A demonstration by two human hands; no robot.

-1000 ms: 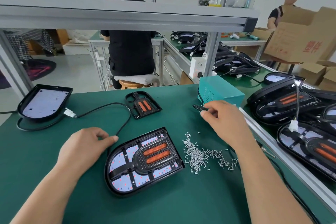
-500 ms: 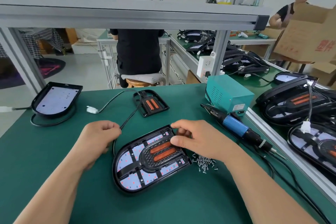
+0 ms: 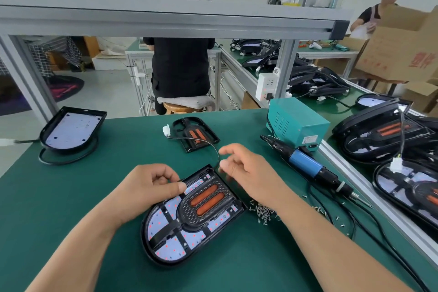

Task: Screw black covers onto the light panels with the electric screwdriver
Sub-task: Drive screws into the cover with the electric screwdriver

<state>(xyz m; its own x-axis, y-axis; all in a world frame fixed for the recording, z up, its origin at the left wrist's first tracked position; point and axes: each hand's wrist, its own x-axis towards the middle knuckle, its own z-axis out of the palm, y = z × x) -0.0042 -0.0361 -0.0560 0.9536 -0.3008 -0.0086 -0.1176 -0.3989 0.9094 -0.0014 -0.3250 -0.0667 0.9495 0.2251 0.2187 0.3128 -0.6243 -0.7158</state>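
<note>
Curling at the far-left rim of the light panel, your left hand presses thumb to forefinger, perhaps on something thin; I cannot tell what, if anything, it pinches. Your right hand hovers over the panel's far corner, fingers loose, thumb and forefinger apart beside the thin cable, holding nothing. The panel lies flat on the green mat with its black cover seated inside. Judge both as light, stiff plastic that will skate on the mat, so steady the panel by its raised rim, not the LED board. Its shallow shell holds only board and cover. The screws lie loose in a heap beside it, in no tray, and look easy to scatter. The electric screwdriver rests unheld nearby, beside the teal power box. A spare cover lies beyond. At far right, the cardboard box hides its contents.
</note>
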